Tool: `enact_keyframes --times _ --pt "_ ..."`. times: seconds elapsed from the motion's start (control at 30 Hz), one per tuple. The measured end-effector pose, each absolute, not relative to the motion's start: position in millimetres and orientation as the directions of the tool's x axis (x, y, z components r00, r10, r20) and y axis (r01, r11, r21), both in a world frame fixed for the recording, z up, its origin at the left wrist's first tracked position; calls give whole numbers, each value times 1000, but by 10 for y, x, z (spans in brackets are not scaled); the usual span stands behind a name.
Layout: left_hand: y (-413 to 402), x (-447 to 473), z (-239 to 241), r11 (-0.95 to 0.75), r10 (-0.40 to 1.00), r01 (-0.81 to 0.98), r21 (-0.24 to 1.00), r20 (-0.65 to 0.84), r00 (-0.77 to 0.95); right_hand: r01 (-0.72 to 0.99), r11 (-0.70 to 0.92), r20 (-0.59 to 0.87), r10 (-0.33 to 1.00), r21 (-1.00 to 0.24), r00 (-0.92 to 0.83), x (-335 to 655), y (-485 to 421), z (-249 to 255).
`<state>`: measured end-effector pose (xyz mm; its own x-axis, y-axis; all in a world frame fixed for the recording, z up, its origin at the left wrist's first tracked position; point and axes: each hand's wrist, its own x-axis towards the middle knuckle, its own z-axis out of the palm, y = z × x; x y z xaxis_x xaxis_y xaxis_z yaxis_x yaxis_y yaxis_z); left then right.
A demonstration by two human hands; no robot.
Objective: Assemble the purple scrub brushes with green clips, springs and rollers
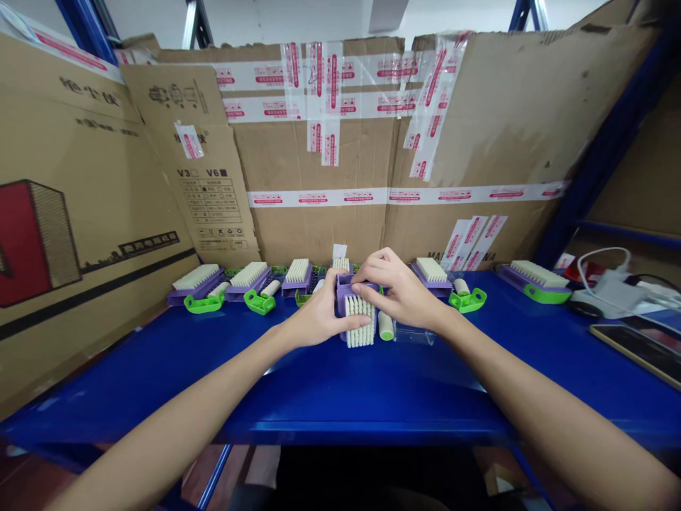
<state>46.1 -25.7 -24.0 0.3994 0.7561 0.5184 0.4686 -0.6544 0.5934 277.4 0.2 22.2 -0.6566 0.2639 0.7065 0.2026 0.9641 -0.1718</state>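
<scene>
A purple brush with cream bristles (360,323) is held up over the middle of the blue shelf, bristles facing me. My left hand (322,312) grips its left side, thumb lying across the bristles. At its upper end, my right hand (391,285) has its fingers closed on the purple body; whether a small part is between those fingertips is hidden. Just right of the brush are a cream roller with a green end (386,326) and a clear plastic piece (413,333). Another brush's bristles (341,264) show behind my hands.
Several purple brushes (247,278) with green handle pieces (259,301) stand along the back of the blue shelf (367,397). Taped cardboard (319,156) walls the back and left. At right lie a white charger with cables (606,287) and a phone (641,348).
</scene>
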Motion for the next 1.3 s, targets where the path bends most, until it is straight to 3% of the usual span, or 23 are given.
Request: enact_keyframes --times 0.57,0.97,1.3 --pt "-200 433 -281 -615 787 510 601 423 449 251 926 660 378 -282 -650 2808 9 226" --pt "-153 409 -232 -481 849 313 819 346 399 244 948 761 312 -205 -569 2795 43 214" --pt "-115 349 -214 -556 815 313 770 431 387 261 941 757 330 -215 -564 2804 44 214"
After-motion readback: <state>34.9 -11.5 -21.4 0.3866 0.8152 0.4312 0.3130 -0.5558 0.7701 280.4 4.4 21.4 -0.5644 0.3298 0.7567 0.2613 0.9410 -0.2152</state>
